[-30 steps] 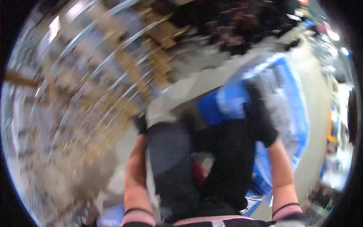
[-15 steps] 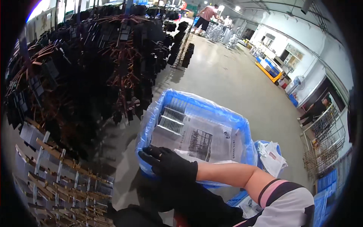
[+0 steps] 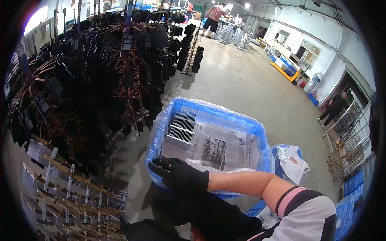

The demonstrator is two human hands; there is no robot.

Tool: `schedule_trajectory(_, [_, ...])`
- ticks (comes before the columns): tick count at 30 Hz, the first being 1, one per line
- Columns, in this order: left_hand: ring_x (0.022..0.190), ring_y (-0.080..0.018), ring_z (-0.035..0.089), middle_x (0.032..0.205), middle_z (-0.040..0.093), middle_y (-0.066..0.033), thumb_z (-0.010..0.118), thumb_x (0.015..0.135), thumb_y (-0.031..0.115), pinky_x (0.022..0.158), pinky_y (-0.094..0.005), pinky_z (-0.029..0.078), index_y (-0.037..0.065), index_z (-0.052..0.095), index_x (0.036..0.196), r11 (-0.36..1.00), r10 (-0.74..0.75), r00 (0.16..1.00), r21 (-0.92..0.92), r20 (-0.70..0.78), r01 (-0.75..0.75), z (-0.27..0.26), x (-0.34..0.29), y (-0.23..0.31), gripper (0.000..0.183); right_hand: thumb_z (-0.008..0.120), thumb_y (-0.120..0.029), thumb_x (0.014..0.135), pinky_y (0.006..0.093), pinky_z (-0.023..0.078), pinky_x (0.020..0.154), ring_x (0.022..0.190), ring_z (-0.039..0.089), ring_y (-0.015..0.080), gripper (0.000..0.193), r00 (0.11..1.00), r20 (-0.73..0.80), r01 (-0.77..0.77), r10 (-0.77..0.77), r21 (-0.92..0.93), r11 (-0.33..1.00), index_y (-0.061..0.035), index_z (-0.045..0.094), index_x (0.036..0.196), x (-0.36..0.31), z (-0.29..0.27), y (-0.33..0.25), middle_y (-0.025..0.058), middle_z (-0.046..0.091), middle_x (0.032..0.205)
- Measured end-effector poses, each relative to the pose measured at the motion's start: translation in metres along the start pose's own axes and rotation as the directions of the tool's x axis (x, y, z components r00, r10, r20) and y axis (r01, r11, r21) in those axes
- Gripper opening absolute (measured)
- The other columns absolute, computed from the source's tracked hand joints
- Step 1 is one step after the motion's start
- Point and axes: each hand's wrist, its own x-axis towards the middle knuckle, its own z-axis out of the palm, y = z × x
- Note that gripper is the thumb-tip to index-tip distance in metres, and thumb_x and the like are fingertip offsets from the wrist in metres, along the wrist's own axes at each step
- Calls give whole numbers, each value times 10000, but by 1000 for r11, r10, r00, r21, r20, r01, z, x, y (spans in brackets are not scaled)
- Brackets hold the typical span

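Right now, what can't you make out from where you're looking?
All in the head view:
- Left hand: cannot be told apart from the dark shapes at the lower edge.
- Right hand: its own back hides the palm, so whether it grips anything is unclear.
- Floor of the blue crate: covered by newspaper.
- Metal rack: cut off by the lower edge.
- Far person: too small to tell what they handle.

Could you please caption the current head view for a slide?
Black-gloved right hand at the near left corner of a plastic-lined blue crate holding newspaper and silver finned parts.
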Motion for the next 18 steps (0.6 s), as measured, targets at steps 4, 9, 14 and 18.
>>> schedule_trajectory(4, [726,-225,575,762,607,-123,657,939,250,654,-392,505,-42,628,877,998,-53,998,21,-29,53,-68,-30,-18,300,601,-136,845,498,403,1032,1253,480,404,696,1000,-21,-9,8,-22,1000,4,346,1478,-1,4,0,266,467,1379])
schedule_trajectory(9, [716,-221,579,759,609,-118,659,946,234,643,-384,522,-46,636,888,995,-75,994,60,-78,80,-171,-62,-9,287,613,-225,859,521,373,1044,1237,486,406,712,998,-60,15,-14,22,1000,-10,344,1483,-7,-1,0,270,459,1382])
schedule_trajectory(14, [706,-217,583,755,611,-113,661,953,218,633,-376,538,-50,644,898,990,-76,988,108,-132,91,-279,-108,45,274,621,-309,875,519,377,1029,1221,491,406,696,981,-187,60,-59,1,998,-24,382,1464,-10,2,-2,262,476,1362])
schedule_trajectory(18, [700,-216,587,833,622,-133,659,955,209,613,-366,537,-64,646,930,962,-255,859,-210,-444,177,-226,-174,259,274,632,-382,878,526,389,1001,1187,516,402,689,950,-299,100,-91,16,995,-34,425,1436,-20,-6,10,249,515,1317])
